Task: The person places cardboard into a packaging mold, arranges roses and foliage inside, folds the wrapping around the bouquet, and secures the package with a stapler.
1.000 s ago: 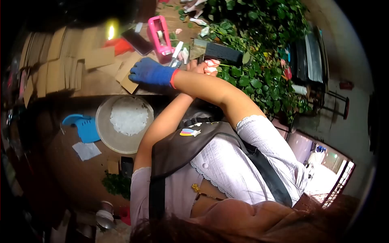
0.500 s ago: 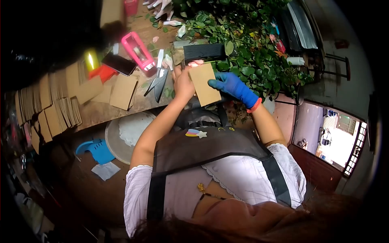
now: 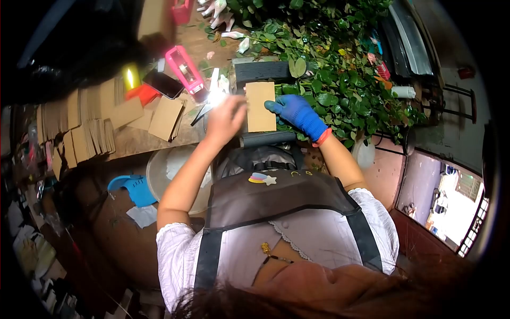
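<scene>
My right hand [image 3: 298, 112], in a blue knitted glove with an orange cuff, grips the right edge of a brown cardboard piece [image 3: 261, 107], its thumb on the front face. My bare left hand [image 3: 227, 118] is just left of the cardboard, fingers partly curled and blurred; whether it holds anything is unclear. Scissors [image 3: 201, 112] lie beside that hand, partly behind it and under bright glare. Black ribbed strips [image 3: 260, 71] show above and below the cardboard. No pink blooms show behind the cardboard now.
Leafy green stems [image 3: 332, 90] are heaped at the right. A pink tape dispenser [image 3: 186, 72], a dark phone [image 3: 162, 84] and stacked cardboard pieces [image 3: 87, 141] are on the wooden table [image 3: 130, 141]. Netted white buds [image 3: 218, 10] lie at the top. A round tub [image 3: 159, 173] stands below.
My gloved hand came from the left cardboard pieces to the right side with one piece, now held more upright. My left hand has moved left, away from the cardboard and the pink blooms.
</scene>
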The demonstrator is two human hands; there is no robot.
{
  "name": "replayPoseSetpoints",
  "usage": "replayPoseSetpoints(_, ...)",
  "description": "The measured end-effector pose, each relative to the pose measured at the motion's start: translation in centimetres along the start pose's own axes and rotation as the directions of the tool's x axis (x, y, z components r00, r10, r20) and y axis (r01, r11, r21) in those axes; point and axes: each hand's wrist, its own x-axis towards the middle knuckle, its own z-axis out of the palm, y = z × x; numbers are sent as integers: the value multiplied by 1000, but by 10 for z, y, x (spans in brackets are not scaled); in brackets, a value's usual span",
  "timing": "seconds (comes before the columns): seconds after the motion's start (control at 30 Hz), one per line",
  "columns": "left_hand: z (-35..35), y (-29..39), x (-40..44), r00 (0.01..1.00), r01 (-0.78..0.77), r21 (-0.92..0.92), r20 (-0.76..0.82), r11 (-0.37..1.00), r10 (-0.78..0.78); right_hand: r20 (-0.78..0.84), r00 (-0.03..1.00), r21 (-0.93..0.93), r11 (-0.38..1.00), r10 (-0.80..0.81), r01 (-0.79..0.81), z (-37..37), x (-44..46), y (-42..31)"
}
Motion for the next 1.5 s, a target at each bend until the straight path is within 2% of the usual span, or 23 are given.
replayPoseSetpoints(0.03,-1,11,14,987,-152,71,57,986,148,-34,998,-57,997,-46,44,1,1,0)
replayPoseSetpoints(0.1,4,19,38,918,-296,171,322,940,230,-97,986,-178,977,-136,117,0,3,4)
replayPoseSetpoints(0.17,14,26,52,851,-214,308,525,927,22,-44,985,-272,951,-164,146,-6,4,1)
replayPoseSetpoints(0.3,24,36,70,757,-112,480,608,870,-238,-144,942,-317,916,-303,246,-18,-24,-4)
replayPoseSetpoints(0.33,24,42,71,767,-89,498,587,862,-260,-155,889,-253,887,-431,385,-17,-34,13)
replayPoseSetpoints(0.37,24,41,73,771,-73,491,580,868,-263,29,936,-19,936,-352,352,-28,-55,14)
replayPoseSetpoints(0.43,25,38,73,771,-50,469,580,882,-265,385,875,347,924,-295,159,-34,-81,40)
replayPoseSetpoints(0.47,26,36,73,773,-46,470,576,881,-267,490,858,217,975,-157,55,-21,-77,68)
replayPoseSetpoints(0.5,27,35,73,775,-43,470,572,882,-267,474,869,-26,985,-140,173,-10,-70,93)
replayPoseSetpoints(0.53,28,35,73,776,-42,467,572,883,-266,280,916,-336,865,-288,374,30,-56,154)
replayPoseSetpoints(0.57,28,35,72,768,-35,473,576,880,-279,125,869,-638,632,-478,440,63,-50,200)
replayPoseSetpoints(0.67,26,39,72,768,-16,483,566,875,-298,-22,856,-328,813,-516,481,77,-56,181)
replayPoseSetpoints(0.73,26,38,70,763,3,484,565,875,-315,18,871,375,811,-491,450,7,-94,82)
replayPoseSetpoints(0.77,28,37,71,766,8,481,560,876,-315,-370,597,83,615,-712,784,5,-94,72)
replayPoseSetpoints(0.8,27,31,69,793,-63,467,560,882,-240,-487,477,-20,555,-732,831,-4,-92,53)
replayPoseSetpoints(0.9,39,8,67,858,-107,483,487,869,-165,-444,465,-382,632,-766,675,-13,-65,22)
replayPoseSetpoints(1.13,22,21,85,784,-80,463,576,883,-231,-217,686,-606,647,-694,462,-34,-8,8)
replayPoseSetpoints(1.23,4,19,97,823,-70,121,568,990,-11,-222,736,-541,709,-639,452,-31,11,13)
replayPoseSetpoints(1.27,-1,22,100,781,-56,234,616,971,-103,-221,747,-501,730,-628,465,-31,17,14)
replayPoseSetpoints(1.3,-3,27,92,819,-273,255,568,928,84,-218,755,-508,732,-619,454,-33,19,12)
replayPoseSetpoints(1.37,-10,32,67,741,-640,323,499,697,449,-218,778,-505,750,-589,426,-29,16,10)
replayPoseSetpoints(1.43,-7,26,40,613,-742,235,617,628,493,-216,780,-503,752,-587,426,-30,17,10)
replayPoseSetpoints(1.5,3,17,24,687,-700,243,484,671,542,-246,750,-493,746,-614,448,-30,12,10)
